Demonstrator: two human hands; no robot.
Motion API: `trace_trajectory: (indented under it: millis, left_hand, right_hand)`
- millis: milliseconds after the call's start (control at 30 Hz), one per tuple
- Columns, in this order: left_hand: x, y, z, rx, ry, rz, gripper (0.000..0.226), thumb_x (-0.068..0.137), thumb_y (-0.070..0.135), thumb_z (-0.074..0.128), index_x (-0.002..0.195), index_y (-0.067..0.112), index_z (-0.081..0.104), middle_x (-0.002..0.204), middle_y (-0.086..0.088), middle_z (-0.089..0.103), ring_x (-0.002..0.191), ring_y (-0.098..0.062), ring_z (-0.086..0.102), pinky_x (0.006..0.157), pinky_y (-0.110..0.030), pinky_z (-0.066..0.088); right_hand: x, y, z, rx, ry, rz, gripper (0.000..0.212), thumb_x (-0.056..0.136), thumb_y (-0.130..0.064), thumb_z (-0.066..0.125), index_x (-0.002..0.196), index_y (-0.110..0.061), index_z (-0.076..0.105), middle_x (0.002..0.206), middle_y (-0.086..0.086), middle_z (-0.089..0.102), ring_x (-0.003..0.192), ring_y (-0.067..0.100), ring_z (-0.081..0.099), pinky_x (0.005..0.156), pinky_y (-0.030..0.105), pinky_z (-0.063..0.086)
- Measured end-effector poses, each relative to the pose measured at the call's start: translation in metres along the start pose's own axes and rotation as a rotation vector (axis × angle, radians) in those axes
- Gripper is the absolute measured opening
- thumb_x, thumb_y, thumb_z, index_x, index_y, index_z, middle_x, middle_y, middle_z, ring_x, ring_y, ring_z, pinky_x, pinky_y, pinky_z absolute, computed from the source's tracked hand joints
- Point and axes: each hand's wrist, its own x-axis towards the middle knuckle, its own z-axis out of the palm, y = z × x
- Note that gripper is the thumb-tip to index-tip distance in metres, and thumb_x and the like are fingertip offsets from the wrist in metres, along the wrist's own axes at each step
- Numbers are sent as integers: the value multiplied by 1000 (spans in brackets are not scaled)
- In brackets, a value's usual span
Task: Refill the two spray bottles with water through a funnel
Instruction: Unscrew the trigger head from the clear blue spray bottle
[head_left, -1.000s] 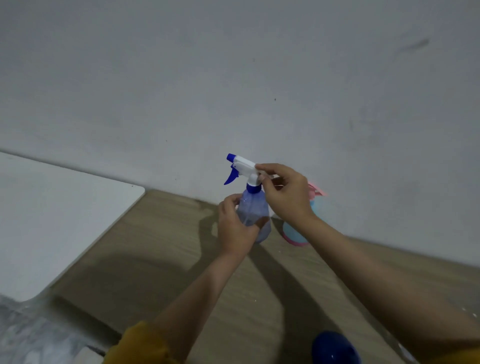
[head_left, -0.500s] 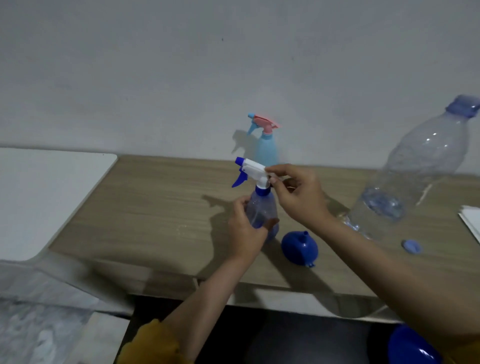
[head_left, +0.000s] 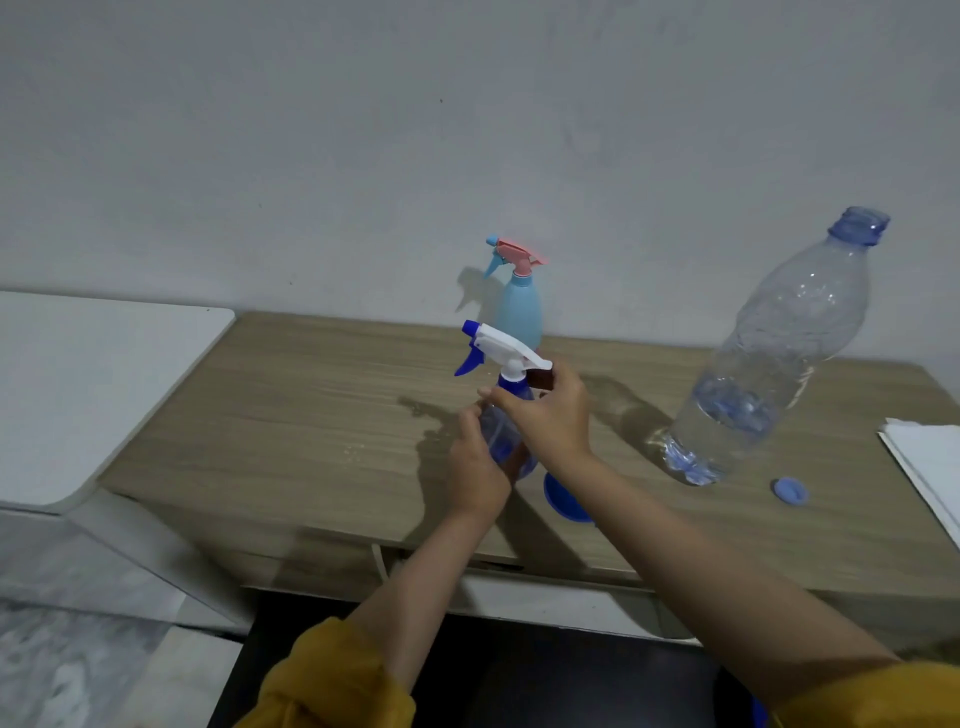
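Gripping the clear blue plastic spray bottle round its body with my left hand, I pinch its blue collar under the white trigger head with my right hand, which half a second ago sat higher, on the head. The bottle stands on the wooden table, the blue funnel just beside it, now half hidden by my wrist.

Plain domestic room, likely home: bare grey-white painted wall, wood-grain laminate counter, white rounded-corner tabletop beside it, marble-patterned floor.
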Motion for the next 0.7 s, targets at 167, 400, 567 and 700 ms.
trace_trajectory:
  millis: [167,400,567,700]
  left_hand:
    - [-1,2,-1,-1,23,4,56,77,9,76,124,10,45,96,14,52,74,6,56,60,2,40]
    - [4,-2,0,-43,1,-40,66,69,16,83,124,15,47,101,19,53,84,9,52,65,4,37]
    - [1,-2,0,-10,-18,-56,56,74,13,79,120,16,47,94,26,49,81,10,51,63,3,38]
    - [-3,-1,-1,18,-5,-44,55,72,14,81,113,8,46,91,11,56,76,-4,60,55,-1,40]
  right_hand:
    - [6,6,6,39,56,-38,35,69,-20,85,96,-14,63,86,-7,67,80,3,64,69,12,51]
    - [5,16,0,13,-95,-136,22,81,-10,71,103,-12,68,96,-4,71,91,7,64,78,16,48]
    - [-1,8,3,136,23,-50,45,70,-11,82,104,-24,56,97,-13,64,90,4,63,76,13,51]
    - [-4,10,0,129,-36,-125,45,78,-3,73,115,-19,54,104,-10,64,98,6,62,82,19,51]
